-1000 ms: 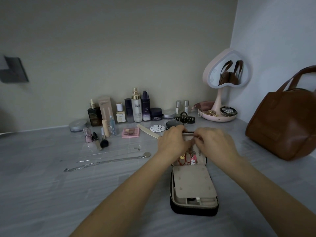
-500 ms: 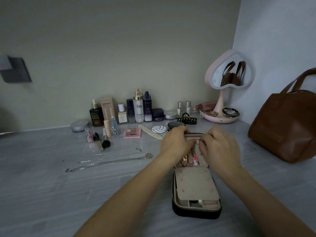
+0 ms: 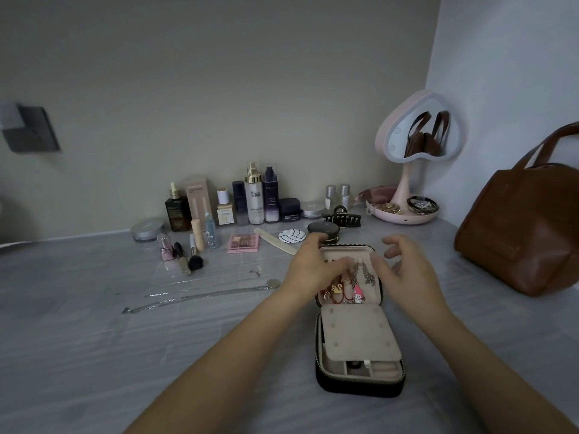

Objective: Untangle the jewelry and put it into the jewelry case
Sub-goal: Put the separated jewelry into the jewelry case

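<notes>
Left hand (image 3: 310, 274) grip curled on the case lid (image 3: 344, 249), right hand (image 3: 407, 274) grip spread: lay your chains (image 3: 365, 272) straight toward 6 o'clock, uncrossed.

The zip-round jewelry case (image 3: 360, 385) is black outside with beige lining. The charms (image 3: 337, 288) in its lid are red, yellow and pink-white. The metal chains (image 3: 194, 297) are silver. The tabletop (image 3: 94, 355) is grey with pale streaks. The leather handbag (image 3: 526, 239) is brown; the heart-shaped mirror (image 3: 381, 137) and square eyeshadow palette (image 3: 243, 242) pink; the round disc (image 3: 292, 235) white with black curved lines.
</notes>
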